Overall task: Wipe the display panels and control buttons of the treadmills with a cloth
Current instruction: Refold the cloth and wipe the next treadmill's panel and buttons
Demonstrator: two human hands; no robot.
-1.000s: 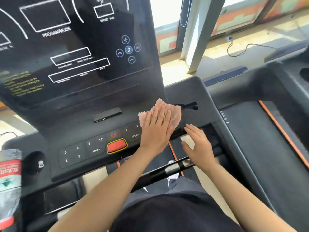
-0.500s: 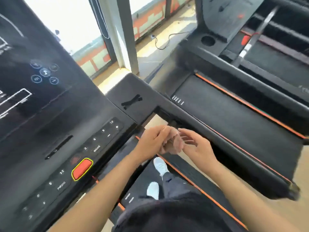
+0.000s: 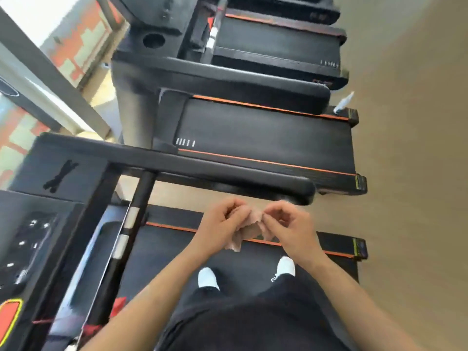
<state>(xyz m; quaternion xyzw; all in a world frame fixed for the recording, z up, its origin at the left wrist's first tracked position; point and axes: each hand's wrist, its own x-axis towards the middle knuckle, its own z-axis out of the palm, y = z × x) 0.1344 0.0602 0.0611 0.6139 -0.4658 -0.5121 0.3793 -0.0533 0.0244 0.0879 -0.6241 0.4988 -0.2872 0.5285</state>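
Note:
A small pink cloth [image 3: 249, 230] hangs crumpled between my two hands, over the treadmill belt in front of me. My left hand [image 3: 221, 228] pinches its left side and my right hand [image 3: 288, 228] pinches its right side. The control button strip [image 3: 27, 245] of the treadmill I stand on is at the left edge, blurred, with the red stop button [image 3: 10, 316] at the bottom left. Its display panel is out of view. The neighbouring treadmill's console [image 3: 157, 34] with a cup hole lies at the top.
A black handrail [image 3: 215, 171] runs across just beyond my hands. A second treadmill belt [image 3: 266, 138] and a third lie beyond it. A white spray bottle [image 3: 343, 103] stands at the second treadmill's rear corner. Tan floor [image 3: 410, 173] fills the right side.
My left hand lifted the cloth off the button panel and both hands took hold of it. My view swung right, away from the display toward the neighbouring treadmills.

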